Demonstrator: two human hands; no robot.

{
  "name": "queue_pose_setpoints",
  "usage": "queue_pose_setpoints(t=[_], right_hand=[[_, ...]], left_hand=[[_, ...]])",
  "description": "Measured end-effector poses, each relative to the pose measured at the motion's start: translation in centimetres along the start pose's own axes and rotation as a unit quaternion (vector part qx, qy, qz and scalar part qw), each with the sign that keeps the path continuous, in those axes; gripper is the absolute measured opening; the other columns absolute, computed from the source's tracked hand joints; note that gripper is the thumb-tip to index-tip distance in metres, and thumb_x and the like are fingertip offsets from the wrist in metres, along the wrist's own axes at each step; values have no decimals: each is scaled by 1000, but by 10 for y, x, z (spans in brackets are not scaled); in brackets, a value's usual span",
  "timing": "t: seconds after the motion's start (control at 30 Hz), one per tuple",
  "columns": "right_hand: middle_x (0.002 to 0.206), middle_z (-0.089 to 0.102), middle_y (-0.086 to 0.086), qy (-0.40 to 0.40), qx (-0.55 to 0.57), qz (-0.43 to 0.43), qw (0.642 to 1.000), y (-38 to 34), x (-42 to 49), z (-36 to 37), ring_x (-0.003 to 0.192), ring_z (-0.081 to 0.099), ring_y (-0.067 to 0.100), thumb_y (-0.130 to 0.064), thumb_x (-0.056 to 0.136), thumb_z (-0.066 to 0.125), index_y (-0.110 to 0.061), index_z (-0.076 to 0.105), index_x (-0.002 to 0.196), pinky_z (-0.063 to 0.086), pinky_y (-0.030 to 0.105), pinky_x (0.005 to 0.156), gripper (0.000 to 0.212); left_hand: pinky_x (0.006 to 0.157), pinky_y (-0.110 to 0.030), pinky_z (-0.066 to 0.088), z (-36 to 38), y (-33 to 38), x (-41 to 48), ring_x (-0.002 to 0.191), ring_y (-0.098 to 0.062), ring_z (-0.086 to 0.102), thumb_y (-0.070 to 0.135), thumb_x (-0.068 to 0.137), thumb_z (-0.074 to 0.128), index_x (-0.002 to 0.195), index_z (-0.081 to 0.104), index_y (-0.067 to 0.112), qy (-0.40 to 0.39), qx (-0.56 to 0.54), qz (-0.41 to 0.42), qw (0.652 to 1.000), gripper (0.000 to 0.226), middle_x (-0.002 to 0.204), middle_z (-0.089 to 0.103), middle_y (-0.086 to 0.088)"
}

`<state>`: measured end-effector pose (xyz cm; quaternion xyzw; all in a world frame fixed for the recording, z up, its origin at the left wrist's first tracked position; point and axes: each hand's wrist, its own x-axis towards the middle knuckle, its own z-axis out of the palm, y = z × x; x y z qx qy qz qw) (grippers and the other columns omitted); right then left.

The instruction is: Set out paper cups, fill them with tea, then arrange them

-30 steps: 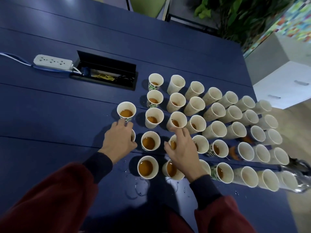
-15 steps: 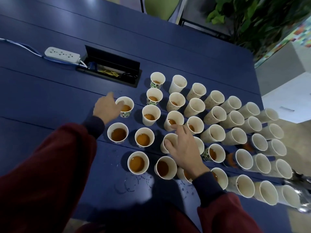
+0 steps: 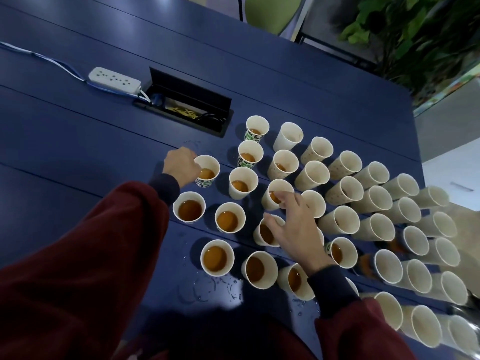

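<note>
Several paper cups stand in rows on the blue table (image 3: 78, 157); those on the left hold brown tea. My left hand (image 3: 180, 165) grips a green-patterned cup of tea (image 3: 207, 170) at the left end of its row. My right hand (image 3: 294, 231) hovers with spread fingers over the middle cups, its fingertips touching the rim of a plain cup of tea (image 3: 276, 194) and its thumb at another cup (image 3: 266, 231). It hides part of the cups beneath it.
An open black cable box (image 3: 187, 105) and a white power strip (image 3: 114, 80) lie at the back left. Spilled drops (image 3: 207, 289) wet the table near the front cups. A metal kettle edge (image 3: 465, 311) shows at the right, past the empty cups. Chair and plant stand behind.
My left hand went from the nearer cup forward to the green-patterned cup and now grips it. My right hand lifted a little and spread over the middle cups.
</note>
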<state>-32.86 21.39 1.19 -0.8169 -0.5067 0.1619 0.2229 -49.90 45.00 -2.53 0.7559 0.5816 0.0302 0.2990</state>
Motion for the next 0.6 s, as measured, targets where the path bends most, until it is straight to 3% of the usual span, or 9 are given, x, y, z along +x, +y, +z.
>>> queue_pose_setpoints(t=[0.17, 0.37, 0.5, 0.6], right_hand=[[129, 54, 1, 3, -1, 2, 1000, 0, -6, 0, 116, 53, 15, -30, 93, 68, -18, 51, 136, 47, 31, 95, 47], [128, 54, -2, -12, -12, -9, 1000, 4, -16, -7, 112, 54, 14, -33, 95, 66, -21, 54, 132, 47, 27, 90, 41], [124, 53, 0, -35, -59, -14, 998, 6, -17, -24, 101, 48, 10, -36, 94, 68, -20, 53, 134, 41, 24, 84, 46], [127, 56, 2, -61, -108, -23, 992, 9, -10, -46, 108, 56, 19, -35, 93, 69, -19, 55, 134, 39, 25, 85, 47]], left_hand=[[94, -44, 47, -3, 0, -9, 115, -46, 57, 27, 95, 59, 125, 63, 1, 56, -22, -21, 998, 39, 119, 65, -27], [86, -43, 48, -13, 21, -39, 107, -41, 59, 28, 93, 59, 116, 66, 7, 114, 5, 80, 990, 32, 115, 66, -19], [78, -36, 43, -25, 48, -58, 100, -33, 60, 27, 94, 59, 103, 70, 10, 110, 64, 176, 976, 22, 107, 66, -12], [81, -38, 47, -37, 74, -62, 98, -31, 61, 27, 93, 59, 97, 70, 12, 98, 90, 245, 960, 19, 104, 66, -11]])
